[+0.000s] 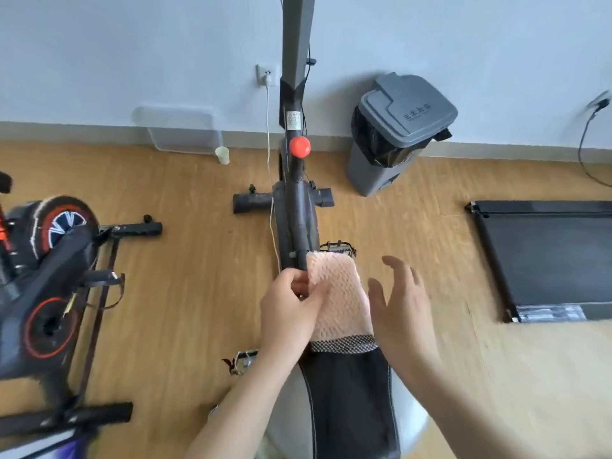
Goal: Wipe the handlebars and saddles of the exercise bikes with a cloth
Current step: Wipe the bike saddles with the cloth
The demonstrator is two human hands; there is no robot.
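The saddle [351,392] lies nearest, black, long and narrow, running up from the bottom edge; a pink cloth [337,293] is draped over its front end, its mesh hem across the saddle. The left grip [291,313] pinches the cloth's left edge between thumb and curled fingers; the right grip [404,313] holds nothing, fingers spread and loosely bent, just beside the cloth's right edge, and I cannot tell whether the thumb touches it. A pedal [240,361] shows left of the saddle, low down, another [337,248] just beyond the cloth; both belong to the bike [299,220] whose dark frame runs away from the cloth over the wood floor [198,276]. Left of it stands a second bike [49,260], black with red rings, blurred; to the right, well apart, a black treadmill [546,260] lies flat on the floor. Further on, the bike's foot bar [251,202] crosses the frame; beyond that a red knob [299,146] sits on the frame, and a grey post [298,34] rises out of the top edge. By the wall stand a grey bin [397,134] with a black liner on the right, a small cup [222,155] and a clear tray [182,130] leaning on the skirting on the left; a white cable [268,127] hangs from a socket [265,76] beside the post.
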